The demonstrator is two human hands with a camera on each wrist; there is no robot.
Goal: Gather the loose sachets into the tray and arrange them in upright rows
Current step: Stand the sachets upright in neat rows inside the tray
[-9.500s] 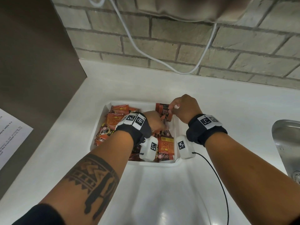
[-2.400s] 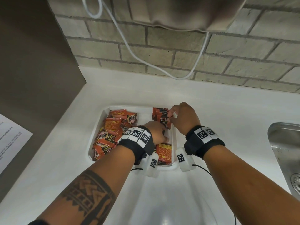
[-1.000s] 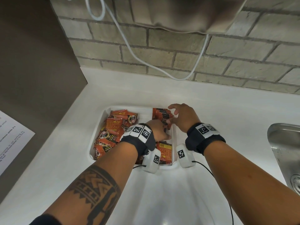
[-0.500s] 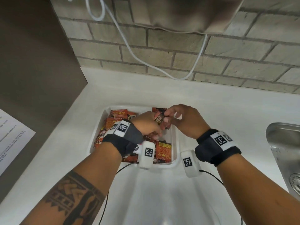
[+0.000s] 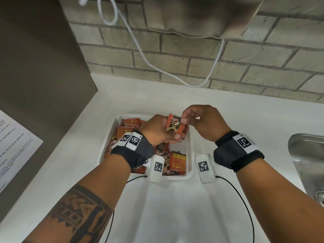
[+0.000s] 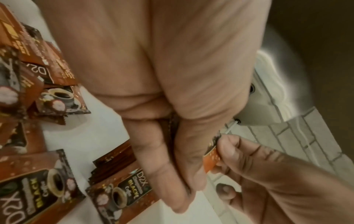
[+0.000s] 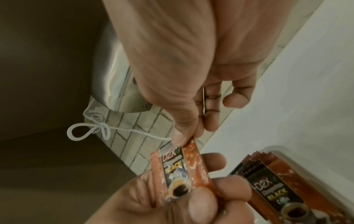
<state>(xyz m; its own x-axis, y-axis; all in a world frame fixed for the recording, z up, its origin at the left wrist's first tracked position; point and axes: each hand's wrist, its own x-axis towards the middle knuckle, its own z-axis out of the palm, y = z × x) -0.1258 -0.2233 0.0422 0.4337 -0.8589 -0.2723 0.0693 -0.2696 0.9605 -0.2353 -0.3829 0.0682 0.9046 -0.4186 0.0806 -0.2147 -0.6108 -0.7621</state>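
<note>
An orange-and-black coffee sachet (image 5: 174, 125) is held above the white tray (image 5: 189, 151). My left hand (image 5: 157, 131) grips its lower end, and my right hand (image 5: 198, 118) pinches its top corner. In the right wrist view the sachet (image 7: 182, 168) stands between my right thumb and the left fingers. In the left wrist view only the sachet's corner (image 6: 210, 159) shows past my fingers. Several loose sachets (image 5: 126, 130) lie jumbled in the tray's left and near parts. A short upright row of sachets (image 7: 266, 171) leans at the far right end.
The tray sits on a white counter (image 5: 175, 207) against a brick wall (image 5: 228, 67). A white cable (image 5: 140, 50) hangs from a wall-mounted unit (image 5: 201, 14). A steel sink (image 5: 308, 163) lies to the right. A brown panel with a printed sheet (image 5: 14, 146) stands on the left.
Both hands left the sachets in the tray's far right corner and lifted one sachet clear. It now faces me, held by both hands above the tray.
</note>
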